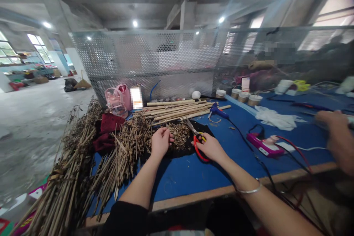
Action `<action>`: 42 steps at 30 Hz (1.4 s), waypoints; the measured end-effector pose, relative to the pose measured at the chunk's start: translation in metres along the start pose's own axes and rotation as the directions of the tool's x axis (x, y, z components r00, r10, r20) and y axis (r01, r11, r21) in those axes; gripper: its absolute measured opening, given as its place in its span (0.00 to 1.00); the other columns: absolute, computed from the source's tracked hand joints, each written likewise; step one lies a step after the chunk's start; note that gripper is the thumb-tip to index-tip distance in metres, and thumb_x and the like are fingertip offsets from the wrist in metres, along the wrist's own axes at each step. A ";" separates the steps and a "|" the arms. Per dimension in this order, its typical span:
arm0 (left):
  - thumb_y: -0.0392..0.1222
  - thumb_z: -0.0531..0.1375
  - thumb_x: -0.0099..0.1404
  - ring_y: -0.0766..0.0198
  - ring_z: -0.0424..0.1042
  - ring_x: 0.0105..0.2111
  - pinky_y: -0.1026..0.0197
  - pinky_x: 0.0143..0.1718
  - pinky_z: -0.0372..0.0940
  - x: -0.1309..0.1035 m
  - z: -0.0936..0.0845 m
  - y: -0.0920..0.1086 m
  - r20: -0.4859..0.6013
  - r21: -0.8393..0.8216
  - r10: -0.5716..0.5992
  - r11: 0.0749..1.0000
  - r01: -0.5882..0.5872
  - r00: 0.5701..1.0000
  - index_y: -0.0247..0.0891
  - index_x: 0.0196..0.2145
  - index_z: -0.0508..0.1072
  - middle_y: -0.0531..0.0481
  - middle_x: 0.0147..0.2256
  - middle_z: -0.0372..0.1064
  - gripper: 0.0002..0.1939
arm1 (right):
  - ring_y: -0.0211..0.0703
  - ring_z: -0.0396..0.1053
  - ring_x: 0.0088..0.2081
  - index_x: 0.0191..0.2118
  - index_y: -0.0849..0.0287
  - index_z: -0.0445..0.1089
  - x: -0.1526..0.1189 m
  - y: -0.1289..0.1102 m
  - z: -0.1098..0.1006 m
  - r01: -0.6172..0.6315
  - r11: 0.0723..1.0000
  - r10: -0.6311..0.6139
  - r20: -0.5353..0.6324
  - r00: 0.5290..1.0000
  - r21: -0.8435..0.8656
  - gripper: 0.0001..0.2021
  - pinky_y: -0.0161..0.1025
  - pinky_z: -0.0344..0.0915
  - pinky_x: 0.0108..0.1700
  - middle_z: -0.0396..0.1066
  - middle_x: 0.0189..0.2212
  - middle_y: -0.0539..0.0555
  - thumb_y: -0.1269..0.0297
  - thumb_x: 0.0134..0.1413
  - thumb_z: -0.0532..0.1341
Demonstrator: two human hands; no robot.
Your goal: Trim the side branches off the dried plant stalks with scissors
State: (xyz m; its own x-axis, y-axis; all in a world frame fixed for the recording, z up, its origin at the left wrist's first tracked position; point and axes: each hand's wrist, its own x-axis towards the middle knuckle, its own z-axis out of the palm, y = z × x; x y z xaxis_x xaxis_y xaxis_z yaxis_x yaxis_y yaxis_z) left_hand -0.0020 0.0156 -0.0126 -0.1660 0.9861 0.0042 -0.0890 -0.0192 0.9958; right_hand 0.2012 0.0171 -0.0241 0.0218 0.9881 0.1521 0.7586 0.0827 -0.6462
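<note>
Scissors with red and yellow handles (pixel 199 149) are gripped in my right hand (pixel 212 147), their blades pointing up and left over a black cloth (pixel 206 128). My left hand (pixel 161 142) is closed at the near edge of a pile of small dried plant pieces (pixel 179 135); what its fingers pinch, if anything, is too small to make out. Left of that hand lies a bundle of dried stems (pixel 124 147). Behind the pile, pale wooden sticks (pixel 177 110) are stacked, with a blue glue gun (pixel 219 111) at their right end.
More dried stems (pixel 66 177) lean at the left table edge. A magenta power strip (pixel 264 145) with cables, white gloves (pixel 276 117) and small tubs (pixel 254 99) stand right. Another person's hand (pixel 339 132) is at far right. A mesh panel (pixel 163 62) rises behind.
</note>
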 end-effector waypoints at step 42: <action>0.44 0.61 0.52 0.66 0.69 0.26 0.68 0.24 0.63 -0.004 0.004 0.004 0.019 -0.058 0.065 0.996 -0.064 0.998 0.31 0.30 0.75 0.47 0.27 0.72 0.12 | 0.49 0.57 0.46 0.45 0.59 0.57 0.026 -0.050 0.024 0.499 0.865 -0.501 0.095 0.860 0.047 0.29 0.46 0.56 0.47 0.60 0.43 0.57 0.57 0.34 0.66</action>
State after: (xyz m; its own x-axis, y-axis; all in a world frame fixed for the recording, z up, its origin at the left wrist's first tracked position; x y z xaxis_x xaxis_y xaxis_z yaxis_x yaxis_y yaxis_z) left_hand 0.0019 0.0124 -0.0082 -0.1525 0.9857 0.0711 -0.1352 -0.0921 0.9865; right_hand 0.1485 0.0418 -0.0059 -0.4229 0.8208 0.3839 0.6367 0.5706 -0.5187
